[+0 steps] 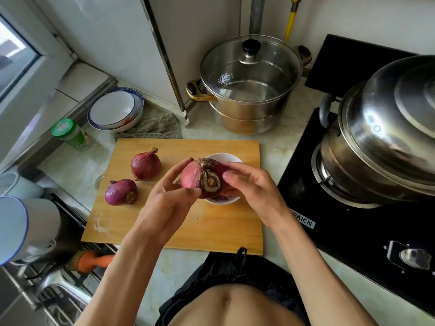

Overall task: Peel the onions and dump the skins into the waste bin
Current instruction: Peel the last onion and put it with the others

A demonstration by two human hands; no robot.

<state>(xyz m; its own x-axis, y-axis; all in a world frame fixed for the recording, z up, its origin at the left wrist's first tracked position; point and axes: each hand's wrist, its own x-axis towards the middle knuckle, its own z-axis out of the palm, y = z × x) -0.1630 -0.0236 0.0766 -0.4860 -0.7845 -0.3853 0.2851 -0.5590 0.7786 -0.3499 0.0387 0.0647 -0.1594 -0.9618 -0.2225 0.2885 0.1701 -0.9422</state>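
Held onion: we see a red onion (202,177) lifted above the white bowl (223,158), root end turned up toward the camera, part of its dry skin torn and brown.
Left hand: our left hand (169,196) cups the onion from the left, fingers curled round its side and the thumb under it.
Right hand: our right hand (249,187) grips the onion from the right, fingers curled over its top edge and the thumb laid across the near face.
Other onions: two more, unpeeled, lie on the chopping board (211,229), the far onion (146,165) with a green stub, the near onion (121,192) just beside it.
Bowl: it stands on the board under the hands; a bit of purple shows inside, though we cannot tell what.
Around: a lidded steel pot (249,90) stands behind the board, a covered wok (386,137) on the stove to the right, stacked dishes (115,111) and a green-capped jar (70,135) to the left.
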